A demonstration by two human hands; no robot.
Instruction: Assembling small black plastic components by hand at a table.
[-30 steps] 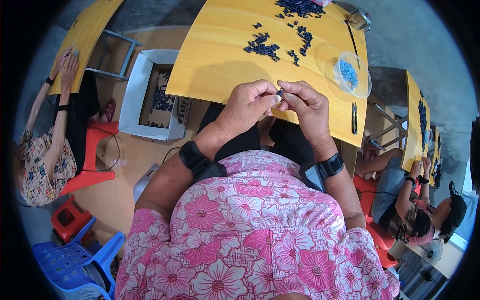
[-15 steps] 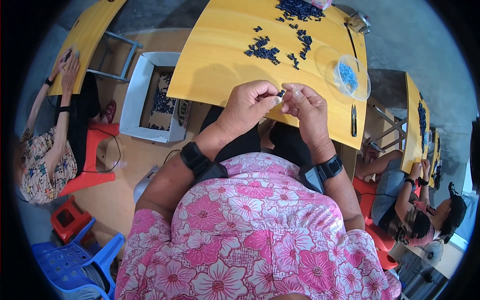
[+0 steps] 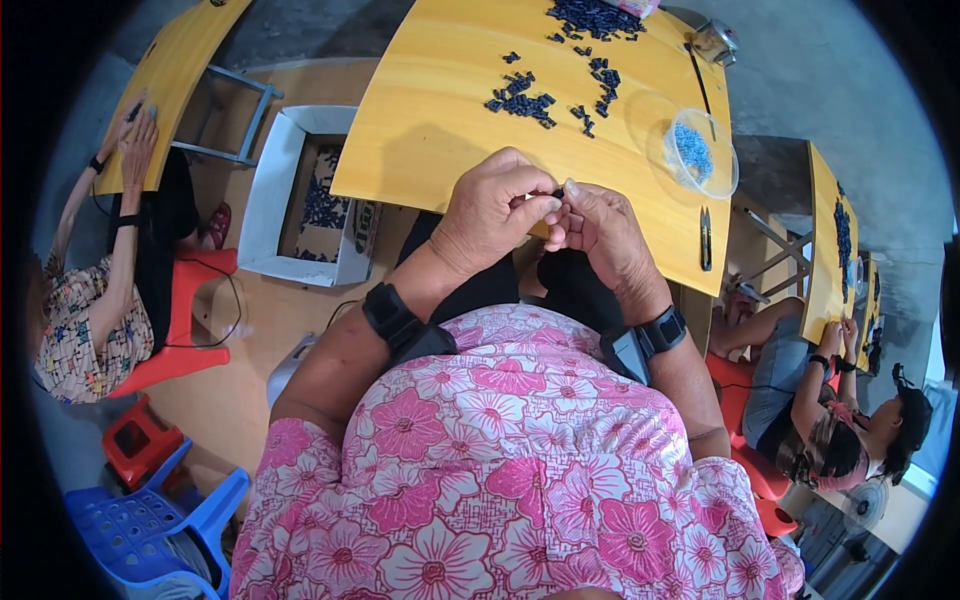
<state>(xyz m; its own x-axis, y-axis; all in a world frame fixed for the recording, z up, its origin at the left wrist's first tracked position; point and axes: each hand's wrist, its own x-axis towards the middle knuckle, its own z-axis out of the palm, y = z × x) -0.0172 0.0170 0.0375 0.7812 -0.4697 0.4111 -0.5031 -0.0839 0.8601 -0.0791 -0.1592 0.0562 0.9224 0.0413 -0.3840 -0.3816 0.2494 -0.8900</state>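
Over the near edge of the yellow table (image 3: 420,160), both hands meet at a small black plastic part (image 3: 558,194). My left hand (image 3: 490,208) pinches it between thumb and forefinger. From the other side, my right hand (image 3: 608,232) closes thumb and fingers on the part's end, its lower fingers curled. Whether something smaller sits between the right fingertips is hidden. Farther up the table lie a loose cluster of black plastic parts (image 3: 520,105) and a larger heap of them (image 3: 590,17). A clear round tub (image 3: 733,170) at the right holds tiny light-blue pieces (image 3: 692,150).
Black thread snips (image 3: 706,240) lie near the table's right edge, with a thin black stick (image 3: 700,80) and metal tin (image 3: 715,42) beyond. A white carton (image 3: 270,215) with black parts stands on the floor at left. People work at side tables (image 3: 190,60). A blue chair (image 3: 130,525) is lower left.
My right hand has moved left and closed in, so its thumb now meets the black part. My left hand keeps its pinch almost in place.
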